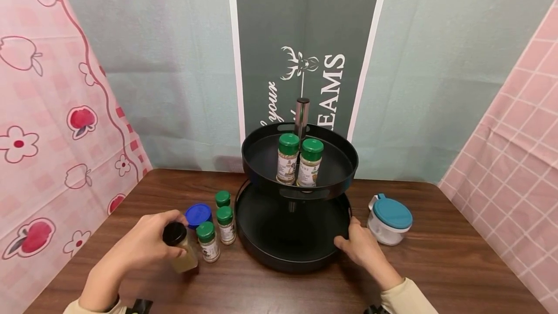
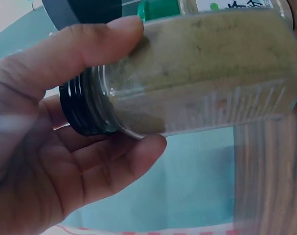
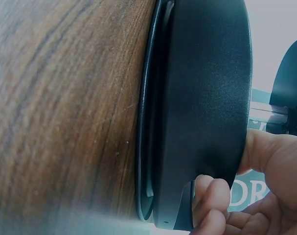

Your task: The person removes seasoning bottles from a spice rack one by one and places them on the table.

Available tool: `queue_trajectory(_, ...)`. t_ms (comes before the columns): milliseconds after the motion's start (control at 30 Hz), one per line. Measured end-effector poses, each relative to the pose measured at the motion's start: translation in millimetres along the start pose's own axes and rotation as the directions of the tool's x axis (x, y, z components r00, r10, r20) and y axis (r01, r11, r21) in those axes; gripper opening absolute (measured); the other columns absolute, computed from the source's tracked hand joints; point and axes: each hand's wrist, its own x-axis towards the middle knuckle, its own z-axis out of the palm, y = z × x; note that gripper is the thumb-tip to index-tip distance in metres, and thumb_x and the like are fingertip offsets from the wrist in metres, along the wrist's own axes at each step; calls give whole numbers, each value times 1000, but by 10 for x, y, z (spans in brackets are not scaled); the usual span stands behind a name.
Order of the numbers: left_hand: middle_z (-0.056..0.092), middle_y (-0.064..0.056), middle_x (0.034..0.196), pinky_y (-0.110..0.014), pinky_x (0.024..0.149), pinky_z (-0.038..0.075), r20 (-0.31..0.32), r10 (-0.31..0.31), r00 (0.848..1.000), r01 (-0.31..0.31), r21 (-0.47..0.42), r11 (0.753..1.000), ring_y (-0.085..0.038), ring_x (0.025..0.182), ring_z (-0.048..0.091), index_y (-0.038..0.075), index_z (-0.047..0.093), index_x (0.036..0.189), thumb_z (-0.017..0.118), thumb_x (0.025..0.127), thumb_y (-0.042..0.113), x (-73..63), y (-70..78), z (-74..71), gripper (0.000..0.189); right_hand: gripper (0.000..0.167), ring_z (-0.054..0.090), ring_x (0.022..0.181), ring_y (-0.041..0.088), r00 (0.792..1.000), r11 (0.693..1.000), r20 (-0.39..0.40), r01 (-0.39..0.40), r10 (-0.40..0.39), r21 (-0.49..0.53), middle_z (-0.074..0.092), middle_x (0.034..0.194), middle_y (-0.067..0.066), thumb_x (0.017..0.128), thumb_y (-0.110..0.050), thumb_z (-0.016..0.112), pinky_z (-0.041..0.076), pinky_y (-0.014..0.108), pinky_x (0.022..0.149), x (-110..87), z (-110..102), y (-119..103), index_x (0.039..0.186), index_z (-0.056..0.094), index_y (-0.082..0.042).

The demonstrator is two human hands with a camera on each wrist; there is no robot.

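A square-sided clear spice jar point(image 1: 185, 258) with a black lid and tan powder is held near its top by my left hand point(image 1: 141, 239). In the left wrist view the thumb lies along one side of the jar point(image 2: 202, 68) and fingers along the other. A black two-tier round rack point(image 1: 287, 260) stands at the middle. My right hand point(image 1: 362, 246) grips the right rim of its lower tray, thumb inside and fingers at the outer wall point(image 3: 207, 98). Two green-capped spice bottles, one left point(image 1: 286, 161) and one right point(image 1: 310, 164), stand on the upper tray.
Left of the rack stand several green-capped bottles, the nearest point(image 1: 208, 243) close to the jar, and a blue-lidded container point(image 1: 198, 214). A clear container with a teal lid point(image 1: 392, 213) sits right of my right hand. Curtains point(image 1: 187, 62) hang behind the wooden table point(image 1: 261, 294).
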Motion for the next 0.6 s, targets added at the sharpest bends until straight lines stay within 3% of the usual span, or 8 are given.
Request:
queue_trajectory(233, 59, 6, 82, -29, 61, 45, -17, -58, 998, 58, 4, 998, -12, 73, 53, 17, 60, 92, 87, 56, 18, 13, -134, 32, 45, 75, 57, 93, 37, 1000, 1000, 0, 2, -2, -3, 50, 109, 42, 79, -16, 59, 45, 47, 76, 2, 1, 8, 126, 24, 30)
queue_trajectory(600, 61, 4, 85, -37, 66, 45, -44, -74, 996, 75, 29, 997, -16, 78, 55, 15, 62, 91, 88, 54, 17, 32, -290, 115, 45, 75, 58, 87, 34, 1000, 1000, -7, 17, -17, 3, 51, 106, 42, 78, -16, 58, 46, 46, 74, 10, 12, 24, 126, 23, 30)
